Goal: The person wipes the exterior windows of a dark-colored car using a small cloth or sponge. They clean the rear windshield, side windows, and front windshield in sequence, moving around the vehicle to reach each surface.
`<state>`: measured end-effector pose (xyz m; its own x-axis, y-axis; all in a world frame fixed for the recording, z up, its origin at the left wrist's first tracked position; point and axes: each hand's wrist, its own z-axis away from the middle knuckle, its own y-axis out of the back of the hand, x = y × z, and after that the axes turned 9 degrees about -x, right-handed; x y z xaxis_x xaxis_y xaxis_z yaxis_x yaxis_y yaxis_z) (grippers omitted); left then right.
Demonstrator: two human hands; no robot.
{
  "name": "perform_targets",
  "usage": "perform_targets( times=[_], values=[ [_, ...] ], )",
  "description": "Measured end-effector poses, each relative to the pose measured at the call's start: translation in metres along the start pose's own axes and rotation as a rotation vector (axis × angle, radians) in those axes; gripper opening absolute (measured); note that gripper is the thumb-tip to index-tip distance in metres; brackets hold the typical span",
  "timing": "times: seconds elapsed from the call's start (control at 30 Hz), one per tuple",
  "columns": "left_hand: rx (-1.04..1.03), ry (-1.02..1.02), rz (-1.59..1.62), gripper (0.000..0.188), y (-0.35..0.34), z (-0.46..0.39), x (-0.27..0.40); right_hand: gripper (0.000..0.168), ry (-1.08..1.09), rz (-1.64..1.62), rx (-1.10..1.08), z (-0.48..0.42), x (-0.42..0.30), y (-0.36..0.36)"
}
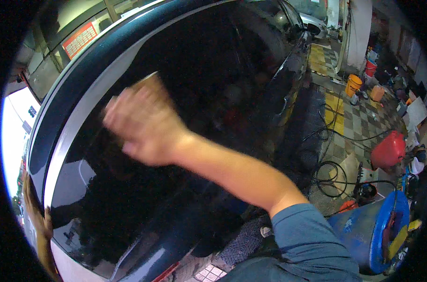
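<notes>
A car's dark, glossy surface (pixel 206 105), glass or painted panel, fills the middle of the view and mirrors its surroundings. Over its upper left part is my right hand (pixel 148 123), motion-blurred, with the fingers curled round a thin, flat, brownish object (pixel 151 79) that has a pale edge. What exactly this object is cannot be told. At the far left rim, my left hand (pixel 39 215) rests along the car's edge beside a bright curved strip (pixel 67 141), its fingers extended and partly cut by the dark border.
On the tiled floor at right lie a black hose (pixel 331 179), a red container (pixel 389 149) and a blue plastic barrel (pixel 364 229). An orange bucket (pixel 353 85) stands near a white pillar (pixel 356 38). The side mirror (pixel 312 29) sticks out at top right.
</notes>
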<state>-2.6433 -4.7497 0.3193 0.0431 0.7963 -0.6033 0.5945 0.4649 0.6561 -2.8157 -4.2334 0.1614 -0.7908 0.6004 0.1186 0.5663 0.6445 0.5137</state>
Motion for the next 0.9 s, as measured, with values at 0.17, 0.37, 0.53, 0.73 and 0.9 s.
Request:
perform_targets(
  times=[0.17, 0.37, 0.53, 0.73, 0.9],
  values=[
    [-0.013, 0.009, 0.195, 0.098, -0.003, -0.002, 0.003, 0.071, -0.553, 0.199, 0.02, 0.038, 0.217, 0.056],
    [-0.057, -0.039, -0.073, 0.093, 0.0, 0.006, -0.01, 0.074, -0.7, -0.032, 0.109, 0.115, 0.291, 0.042],
    [-0.076, 0.026, 0.087, 0.099, 0.009, 0.006, 0.004, 0.077, -0.417, 0.113, -0.045, 0.095, 0.106, 0.016],
    [0.025, 0.015, 0.22, 0.094, 0.017, -0.004, 0.025, 0.08, -0.038, -0.174, -0.101, 0.034, -0.157, -0.036],
    [0.005, 0.052, 0.2, 0.094, 0.02, 0.0, 0.015, 0.069, -0.329, 0.066, -0.093, 0.045, -0.042, -0.021]
  ],
)
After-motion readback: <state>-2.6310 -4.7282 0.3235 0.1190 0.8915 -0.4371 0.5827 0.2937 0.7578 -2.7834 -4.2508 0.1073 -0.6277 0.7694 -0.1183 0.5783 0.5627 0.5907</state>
